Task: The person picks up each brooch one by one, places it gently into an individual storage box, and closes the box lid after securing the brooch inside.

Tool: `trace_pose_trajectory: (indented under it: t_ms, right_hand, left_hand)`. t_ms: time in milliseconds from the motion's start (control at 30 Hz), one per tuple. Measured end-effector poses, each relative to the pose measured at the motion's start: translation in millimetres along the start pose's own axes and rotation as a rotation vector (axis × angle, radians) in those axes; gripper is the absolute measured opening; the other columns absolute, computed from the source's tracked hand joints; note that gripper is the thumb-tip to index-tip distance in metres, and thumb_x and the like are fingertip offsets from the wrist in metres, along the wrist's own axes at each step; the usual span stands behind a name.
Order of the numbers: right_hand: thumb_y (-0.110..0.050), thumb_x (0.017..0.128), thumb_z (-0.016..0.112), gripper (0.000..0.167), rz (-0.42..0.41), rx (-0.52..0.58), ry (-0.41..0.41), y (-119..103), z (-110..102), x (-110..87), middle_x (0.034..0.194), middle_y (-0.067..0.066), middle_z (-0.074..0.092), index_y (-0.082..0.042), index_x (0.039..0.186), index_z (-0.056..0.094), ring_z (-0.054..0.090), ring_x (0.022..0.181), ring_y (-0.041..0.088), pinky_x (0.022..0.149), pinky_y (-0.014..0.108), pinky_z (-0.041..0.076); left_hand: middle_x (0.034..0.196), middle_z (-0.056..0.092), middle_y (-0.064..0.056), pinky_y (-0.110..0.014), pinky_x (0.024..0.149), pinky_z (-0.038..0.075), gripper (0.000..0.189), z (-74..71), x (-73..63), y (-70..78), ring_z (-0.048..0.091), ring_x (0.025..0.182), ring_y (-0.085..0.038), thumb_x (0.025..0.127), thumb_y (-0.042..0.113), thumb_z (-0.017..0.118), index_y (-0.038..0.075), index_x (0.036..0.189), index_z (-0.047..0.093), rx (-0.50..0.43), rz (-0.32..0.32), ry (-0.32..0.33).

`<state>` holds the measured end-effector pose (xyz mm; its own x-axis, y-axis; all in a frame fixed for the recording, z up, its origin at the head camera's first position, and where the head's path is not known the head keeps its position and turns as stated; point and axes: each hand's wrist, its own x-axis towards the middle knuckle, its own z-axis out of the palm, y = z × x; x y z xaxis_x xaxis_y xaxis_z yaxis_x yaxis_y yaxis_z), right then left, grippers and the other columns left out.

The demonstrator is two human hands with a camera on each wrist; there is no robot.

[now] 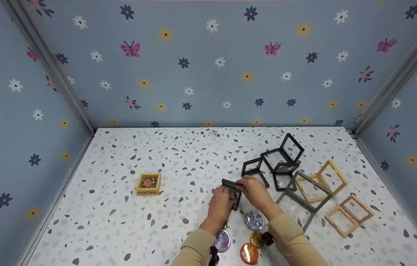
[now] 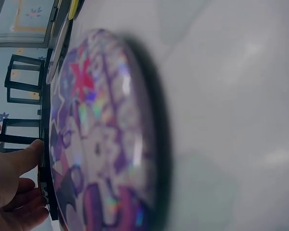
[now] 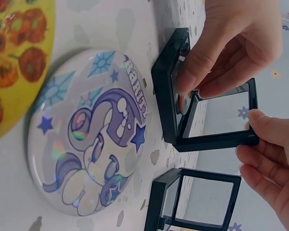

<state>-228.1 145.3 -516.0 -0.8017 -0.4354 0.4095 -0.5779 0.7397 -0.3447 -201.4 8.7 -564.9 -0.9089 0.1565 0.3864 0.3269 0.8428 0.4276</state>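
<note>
A small black display frame (image 1: 237,202) stands hinged open between both hands, its lid raised. With thumb and index finger my left hand (image 1: 220,203) pinches a small round badge (image 3: 184,103) in the base half. The badge is mostly hidden by that hand. My right hand (image 1: 254,190) grips the edge of the raised lid (image 3: 216,115) between thumb and fingers. Close in front of the hands lie a purple pony badge (image 1: 254,220) and another purple badge (image 1: 222,241). A yellow flower badge (image 1: 256,239) and an orange badge (image 1: 249,253) are nearer me.
Several opened black frames (image 1: 282,159) stand at the right, beside a large grey frame (image 1: 311,192), a yellow frame (image 1: 321,184) and a pinkish-tan frame (image 1: 349,215). On the left sits a closed yellow frame (image 1: 148,184) with a badge inside. Patterned walls (image 1: 201,66) enclose the speckled table (image 1: 112,221).
</note>
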Motion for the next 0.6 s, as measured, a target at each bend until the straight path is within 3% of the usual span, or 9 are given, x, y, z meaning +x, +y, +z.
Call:
trace_pose_trajectory:
  t_ms: [267, 600]
  right_hand:
    - [-0.008, 0.075, 0.067, 0.009, 0.005, 0.020, 0.001, 0.1, -0.3, 0.2, 0.072, 0.000, 0.054, -0.006, 0.085, 0.067, 0.053, 0.061, 0.015, 0.058, 0.030, 0.046]
    - [-0.010, 0.076, 0.066, 0.010, -0.010, -0.008, -0.004, 0.2, -0.2, -0.4, 0.072, 0.000, 0.053, -0.006, 0.085, 0.067, 0.053, 0.062, 0.015, 0.059, 0.030, 0.046]
  left_hand:
    - [0.095, 0.053, -0.011, -0.034, 0.074, 0.045, 0.039, -9.9, -1.5, -2.6, 0.051, 0.087, -0.025, 0.073, 0.021, 0.071, -0.004, 0.100, 0.056, -0.050, -0.026, -0.053]
    - [0.085, 0.054, -0.008, -0.034, 0.065, 0.044, 0.043, -16.3, -8.5, -15.1, 0.051, 0.076, -0.023, 0.068, 0.030, 0.074, 0.001, 0.095, 0.059, 0.017, -0.011, -0.018]
